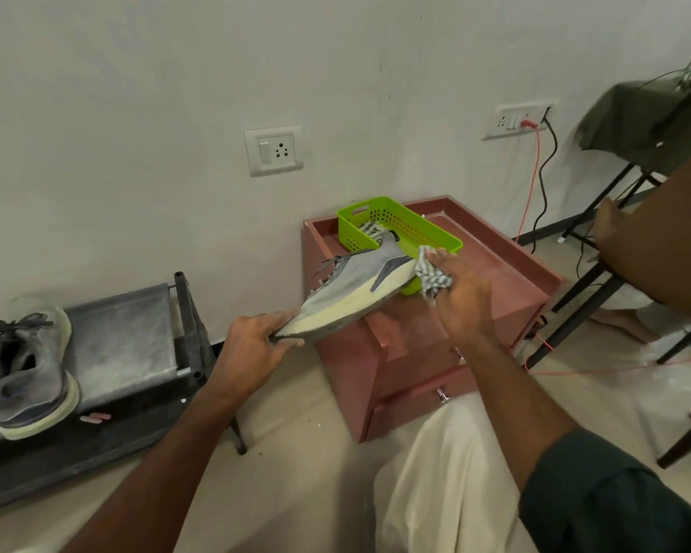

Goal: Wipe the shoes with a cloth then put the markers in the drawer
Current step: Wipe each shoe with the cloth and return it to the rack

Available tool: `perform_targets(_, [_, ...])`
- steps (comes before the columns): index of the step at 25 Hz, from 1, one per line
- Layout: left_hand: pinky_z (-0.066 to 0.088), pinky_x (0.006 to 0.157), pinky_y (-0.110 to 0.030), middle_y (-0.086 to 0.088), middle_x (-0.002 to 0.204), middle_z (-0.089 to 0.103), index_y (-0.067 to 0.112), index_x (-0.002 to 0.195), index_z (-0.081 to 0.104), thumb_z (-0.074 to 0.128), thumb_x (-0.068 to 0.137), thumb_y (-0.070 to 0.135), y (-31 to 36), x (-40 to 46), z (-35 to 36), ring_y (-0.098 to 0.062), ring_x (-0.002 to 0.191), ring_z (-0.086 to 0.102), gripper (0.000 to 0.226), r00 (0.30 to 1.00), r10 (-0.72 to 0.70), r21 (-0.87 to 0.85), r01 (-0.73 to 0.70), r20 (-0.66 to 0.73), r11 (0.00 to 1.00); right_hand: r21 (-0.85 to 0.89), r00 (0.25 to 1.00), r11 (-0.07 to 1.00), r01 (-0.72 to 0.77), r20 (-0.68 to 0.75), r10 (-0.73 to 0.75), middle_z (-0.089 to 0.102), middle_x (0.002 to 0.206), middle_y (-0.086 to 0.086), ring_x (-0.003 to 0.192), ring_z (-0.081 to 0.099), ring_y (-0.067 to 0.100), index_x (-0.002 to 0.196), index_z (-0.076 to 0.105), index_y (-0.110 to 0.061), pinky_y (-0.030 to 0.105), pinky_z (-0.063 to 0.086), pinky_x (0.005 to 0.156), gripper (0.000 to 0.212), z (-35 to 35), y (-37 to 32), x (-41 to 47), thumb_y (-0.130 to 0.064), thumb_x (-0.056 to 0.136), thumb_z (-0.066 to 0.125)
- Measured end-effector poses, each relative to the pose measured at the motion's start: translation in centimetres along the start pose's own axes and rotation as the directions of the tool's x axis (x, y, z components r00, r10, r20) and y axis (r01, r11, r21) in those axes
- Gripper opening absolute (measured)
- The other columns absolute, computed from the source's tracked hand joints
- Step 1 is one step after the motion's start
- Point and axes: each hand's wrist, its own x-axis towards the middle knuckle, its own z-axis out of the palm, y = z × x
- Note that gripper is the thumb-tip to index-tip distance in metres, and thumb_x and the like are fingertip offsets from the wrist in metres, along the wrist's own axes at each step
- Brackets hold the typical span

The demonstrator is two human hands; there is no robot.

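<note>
A grey shoe (356, 285) with a cream sole is held in the air over the pink drawer cabinet (511, 273). My left hand (256, 341) grips the shoe by its toe. My right hand (461, 291) holds a bunched striped cloth (431, 273) against the shoe's heel. The second grey shoe (25, 373) stands on the low dark rack (124, 345) at the left. A pink marker-like thing (95, 417) lies on the rack's front edge. The cabinet's two drawers (415, 397) are closed.
A green plastic basket (399, 221) with another striped cloth in it sits on the cabinet top. Another person's arm (663, 249) reaches in at the right near a black-legged chair (599, 281). Red and black cables hang from a wall socket (519, 119).
</note>
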Motion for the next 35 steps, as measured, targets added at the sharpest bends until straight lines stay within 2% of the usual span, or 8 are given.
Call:
perform_targets(4, [0.056,0.079,-0.026,-0.004,0.101,0.079,0.012,0.123,0.073,0.087,0.077,0.018,-0.9,0.1,-0.1,-0.013,0.079,0.071,0.049,0.999,0.044,0.034,-0.044,0.007,0.998,0.067,0.901,0.931,0.358,0.239,-0.363,0.058,0.141,0.010,0.138,0.046,0.023,0.127,0.068,-0.012,0.035,0.032,0.118,0.056,1.8,-2.5,-1.5,0.010,0.076,0.072])
perform_targets(8, [0.060,0.079,-0.036,-0.004,0.103,0.078,0.012,0.121,0.074,0.086,0.079,0.015,-1.1,0.4,0.0,-0.017,0.085,0.072,0.044,0.989,0.135,0.071,-0.138,0.052,0.988,0.104,0.999,0.994,-0.035,0.013,0.034,0.069,0.126,0.006,0.117,0.064,0.022,0.121,0.071,-0.014,0.034,0.048,0.104,0.049,1.2,-1.1,0.0,0.007,0.078,0.064])
perform_targets(12, [0.054,0.101,-0.046,-0.010,0.127,0.071,0.007,0.127,0.069,0.087,0.075,0.009,-1.7,0.4,1.0,-0.028,0.116,0.066,0.055,0.988,0.151,0.189,-0.155,0.034,0.970,0.103,0.995,0.992,0.074,0.058,-0.080,0.065,0.133,0.002,0.127,0.057,0.011,0.122,0.072,-0.019,0.027,0.042,0.110,0.056,0.8,-1.3,-0.8,0.010,0.075,0.059])
perform_targets(17, [0.056,0.093,-0.050,-0.013,0.126,0.070,0.004,0.130,0.065,0.096,0.061,0.020,-0.9,1.5,4.0,-0.036,0.108,0.063,0.078,0.985,0.167,0.355,-0.140,-0.048,0.925,0.044,0.999,0.998,-0.042,0.030,0.040,0.062,0.137,0.004,0.128,0.057,0.016,0.121,0.072,-0.020,0.027,0.041,0.111,0.059,0.4,-1.7,-1.8,0.012,0.073,0.060])
perform_targets(20, [0.054,0.089,-0.055,-0.009,0.124,0.070,0.008,0.129,0.065,0.092,0.064,0.009,-0.9,2.8,4.5,-0.035,0.107,0.060,0.070,0.968,0.236,0.367,-0.189,-0.088,0.911,-0.082,0.978,0.976,0.203,-0.023,-0.206,0.060,0.138,0.008,0.134,0.050,0.023,0.124,0.070,-0.015,0.032,0.033,0.117,0.056,0.3,-3.5,-2.2,0.004,0.075,0.051])
perform_targets(24, [0.052,0.087,-0.060,-0.012,0.113,0.073,0.005,0.115,0.071,0.075,0.075,0.010,-0.6,2.5,5.2,-0.037,0.105,0.065,0.040,0.940,0.329,0.419,-0.264,-0.092,0.869,-0.008,0.792,0.808,0.589,0.207,-0.575,0.064,0.130,0.018,0.125,0.057,0.034,0.126,0.065,0.002,0.035,0.029,0.115,0.050,5.1,-9.0,-4.0,-0.004,0.083,0.040])
perform_targets(30, [0.054,0.090,-0.059,-0.006,0.115,0.075,0.011,0.118,0.073,0.084,0.071,0.008,-1.3,1.6,4.9,-0.030,0.105,0.065,0.049,0.944,0.328,0.457,-0.273,-0.043,0.847,-0.170,0.765,0.764,0.622,0.343,-0.546,0.072,0.115,0.016,0.111,0.067,0.036,0.114,0.071,-0.001,0.045,0.052,0.099,0.045,4.9,-6.8,-4.2,-0.010,0.079,0.044])
perform_targets(35, [0.054,0.088,-0.061,-0.004,0.114,0.076,0.012,0.117,0.074,0.091,0.061,0.004,-0.6,2.1,5.0,-0.030,0.102,0.068,0.059,0.955,0.291,0.445,-0.238,-0.054,0.863,-0.303,0.979,0.931,0.203,0.094,-0.183,0.069,0.124,0.015,0.127,0.057,0.036,0.118,0.071,-0.007,0.036,0.040,0.111,0.048,0.1,-2.0,-1.5,0.005,0.074,0.058])
